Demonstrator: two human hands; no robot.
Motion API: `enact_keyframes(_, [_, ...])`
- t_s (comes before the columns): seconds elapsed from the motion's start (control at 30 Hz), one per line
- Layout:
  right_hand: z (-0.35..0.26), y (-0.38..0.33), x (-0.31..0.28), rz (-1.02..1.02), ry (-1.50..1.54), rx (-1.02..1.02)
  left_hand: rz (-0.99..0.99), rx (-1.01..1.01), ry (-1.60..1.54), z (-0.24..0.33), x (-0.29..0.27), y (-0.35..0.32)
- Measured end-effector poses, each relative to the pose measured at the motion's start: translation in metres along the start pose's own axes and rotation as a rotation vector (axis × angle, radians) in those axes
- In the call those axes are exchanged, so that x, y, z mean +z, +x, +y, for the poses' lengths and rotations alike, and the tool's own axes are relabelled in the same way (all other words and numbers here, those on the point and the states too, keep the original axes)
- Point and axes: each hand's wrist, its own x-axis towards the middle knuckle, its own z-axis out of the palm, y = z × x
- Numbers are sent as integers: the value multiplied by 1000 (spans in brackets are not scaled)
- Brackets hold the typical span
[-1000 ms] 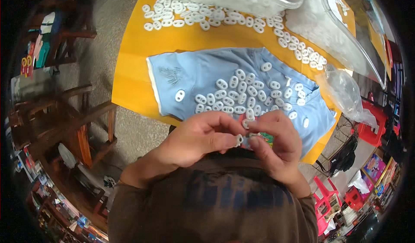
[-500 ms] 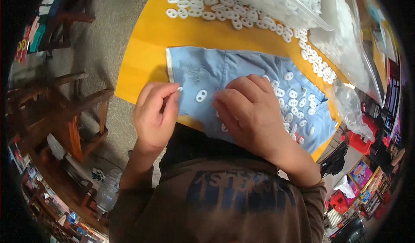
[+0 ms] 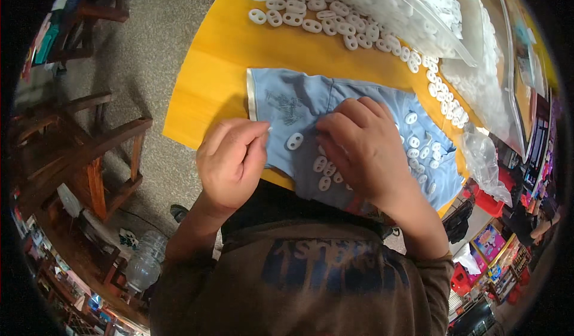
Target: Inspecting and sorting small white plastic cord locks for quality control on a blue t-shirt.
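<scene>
My left hand (image 3: 233,162) is closed in a pinch at the left edge of a light blue cloth (image 3: 353,94), with a tiny whitish bit showing at the fingertips. What that bit belongs to is too small to make out. Above the cloth's middle, my right hand (image 3: 366,147) has its fingers curled together; they hide anything between them. A single white oval piece with two holes (image 3: 295,140) lies on the cloth between my hands. Several similar pieces (image 3: 324,167) sit below my right hand and to its right. A dark print (image 3: 287,106) marks the cloth's left part.
Under the cloth is a yellow tabletop (image 3: 209,79). Many more white two-holed pieces (image 3: 311,25) are spread along its far side, beside large clear plastic bags (image 3: 412,13) of white contents. Wooden furniture (image 3: 95,156) stands at the left, and a crumpled clear bag (image 3: 483,156) lies at the right.
The whole scene has shifted slightly rightward in the picture. My right hand has moved a little away from the lone white piece, uncovering several pieces below it. My left hand stays pinched.
</scene>
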Motion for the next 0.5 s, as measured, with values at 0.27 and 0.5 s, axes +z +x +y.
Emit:
enact_keyframes(0.27, [4,4,-6,-89,-39,-103,4,32,10,0,1,1])
enact_keyframes(0.5, [14,13,-4,-132,91,-77,-12,56,49,-2,5,-2])
